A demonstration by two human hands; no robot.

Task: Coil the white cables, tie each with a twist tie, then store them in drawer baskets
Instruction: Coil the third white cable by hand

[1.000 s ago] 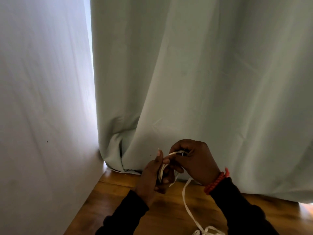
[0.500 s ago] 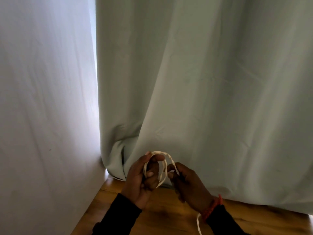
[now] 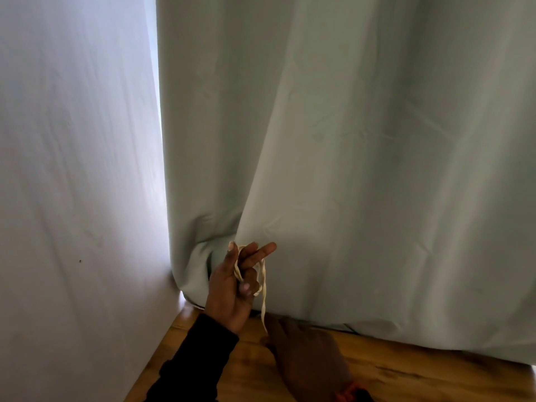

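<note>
We hold the white cable point(image 3: 251, 275) looped around the raised left hand point(image 3: 233, 288), thumb and lower fingers curled on the coils while two fingers point out, before the curtain point(image 3: 348, 169). The right hand point(image 3: 307, 355) sits low over the wooden tabletop point(image 3: 420, 375), blurred, so we cannot tell its grip. Judging from here, we should feed the hanging tail up in even loops, keeping light tension.

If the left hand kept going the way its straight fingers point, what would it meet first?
Probably the pale green curtain: the left hand, holding the coiled white cable, points up-right at it. Depth unclear.
</note>
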